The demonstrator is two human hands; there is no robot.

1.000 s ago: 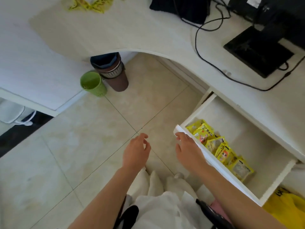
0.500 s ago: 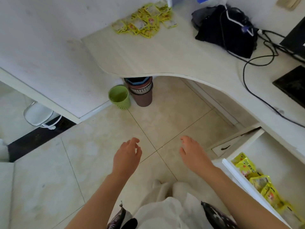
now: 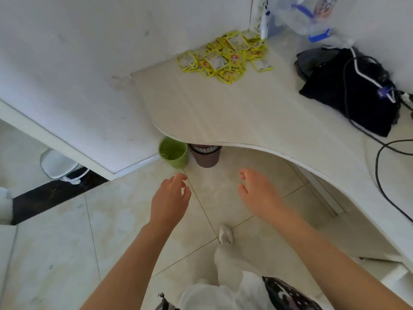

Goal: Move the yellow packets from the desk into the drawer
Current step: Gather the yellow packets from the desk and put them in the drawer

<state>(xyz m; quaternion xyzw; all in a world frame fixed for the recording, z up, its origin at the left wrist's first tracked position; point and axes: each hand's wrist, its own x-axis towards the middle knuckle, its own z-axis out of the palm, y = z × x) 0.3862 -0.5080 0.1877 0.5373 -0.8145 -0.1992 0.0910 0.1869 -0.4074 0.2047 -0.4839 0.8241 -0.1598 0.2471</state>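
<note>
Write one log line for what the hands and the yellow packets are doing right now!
left hand: empty, over floor | right hand: empty, over floor | yellow packets: piled on desk | stage: reaching for pile

Glossy yellow packets (image 3: 225, 57) on pale matt wood-grain desk (image 3: 223, 113); shiny floor tiles (image 3: 67, 231); perforated green plastic bin (image 3: 173, 153); black cloth bag (image 3: 348, 90).

The person's two forearms are bare, without sleeves. The left hand (image 3: 169, 198) and the right hand (image 3: 259, 193) wear no gloves or rings. The person wears white trousers (image 3: 228, 276) and a white shoe (image 3: 225, 234).
</note>
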